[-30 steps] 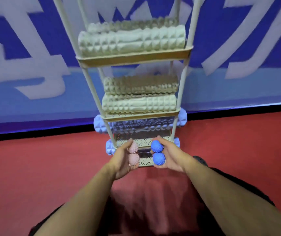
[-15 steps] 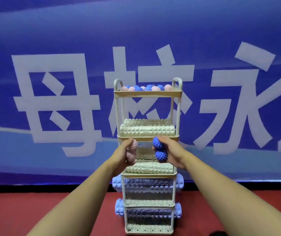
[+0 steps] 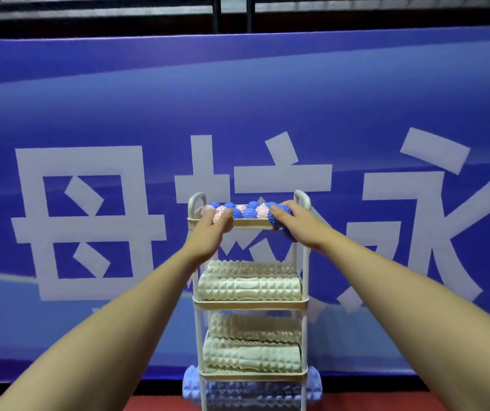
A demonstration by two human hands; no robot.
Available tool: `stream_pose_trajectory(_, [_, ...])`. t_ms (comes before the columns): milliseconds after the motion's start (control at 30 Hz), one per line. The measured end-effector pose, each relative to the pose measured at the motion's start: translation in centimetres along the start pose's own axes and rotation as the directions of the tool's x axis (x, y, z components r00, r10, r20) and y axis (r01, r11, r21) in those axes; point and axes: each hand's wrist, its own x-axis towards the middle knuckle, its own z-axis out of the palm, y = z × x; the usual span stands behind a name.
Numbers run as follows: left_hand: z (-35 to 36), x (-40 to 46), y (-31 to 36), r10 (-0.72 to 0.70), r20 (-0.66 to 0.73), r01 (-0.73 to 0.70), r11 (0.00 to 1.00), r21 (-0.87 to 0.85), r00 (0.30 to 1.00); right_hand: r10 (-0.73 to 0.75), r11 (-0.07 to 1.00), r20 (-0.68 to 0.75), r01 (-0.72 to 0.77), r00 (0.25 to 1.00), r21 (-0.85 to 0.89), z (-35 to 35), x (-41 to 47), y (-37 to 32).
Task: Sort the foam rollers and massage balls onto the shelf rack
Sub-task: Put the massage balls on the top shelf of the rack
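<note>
A tall cream shelf rack (image 3: 305, 262) stands against a blue banner. Its top tray (image 3: 249, 223) holds several spiky pink and blue massage balls (image 3: 249, 210). My left hand (image 3: 208, 235) is at the tray's left front rim, gripping pink spiky balls (image 3: 219, 216). My right hand (image 3: 300, 225) is at the right rim, curled around blue spiky balls (image 3: 279, 216), one showing under the palm. Cream foam rollers (image 3: 249, 287) fill the second shelf, and more cream rollers (image 3: 252, 355) the third. A light blue roller (image 3: 191, 384) lies on a lower shelf.
The blue banner (image 3: 89, 114) with large white characters runs right behind the rack. A strip of red floor (image 3: 160, 403) shows at the bottom. Dark railings (image 3: 231, 13) run above the banner.
Both hands rose with their balls from the rack's lower shelves to the top tray. The view tilted up, so the floor has nearly left the frame.
</note>
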Motion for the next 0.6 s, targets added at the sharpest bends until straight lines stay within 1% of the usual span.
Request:
stream_pose_trajectory(100, [-0.3,4.3,1.8,0.057,-0.061,-0.044,0.979,0.2,0.996,-0.016,0.978,-0.057,0.003,0.998,-0.208,-1.3,3.6,-0.9])
stream_pose_trajectory(167, [-0.4,7.1,2.0,0.102,-0.07,-0.071,0.935,0.348,0.992,-0.029,0.95,-0.027,0.019,0.999,-0.313,-1.5,5.8,-0.9])
stream_pose_trajectory(267, [-0.7,11.2,0.9,0.138,-0.021,-0.106,0.839,0.534,0.99,-0.051,0.864,0.029,0.059,0.998,-0.5,-1.1,9.0,0.0])
stream_pose_trajectory(367, [-0.5,14.1,-1.1,0.116,0.039,-0.115,0.777,0.619,0.993,-0.025,0.818,0.081,0.067,0.996,-0.571,-0.2,11.3,1.3])
stream_pose_trajectory(467, [0.1,15.0,-3.9,0.038,0.087,-0.088,0.722,0.686,0.995,-0.01,0.753,0.114,0.083,0.993,-0.653,0.7,12.8,3.4])
stream_pose_trajectory(533, [0.5,15.3,-5.6,0.016,0.101,-0.086,0.662,0.745,0.995,-0.016,0.745,0.095,0.076,0.995,-0.663,1.3,13.0,4.9])
stream_pose_trajectory(600, [0.8,15.7,-6.2,-0.003,0.105,-0.079,0.643,0.762,0.994,-0.033,0.745,0.071,0.072,0.997,-0.664,1.5,13.2,5.8])
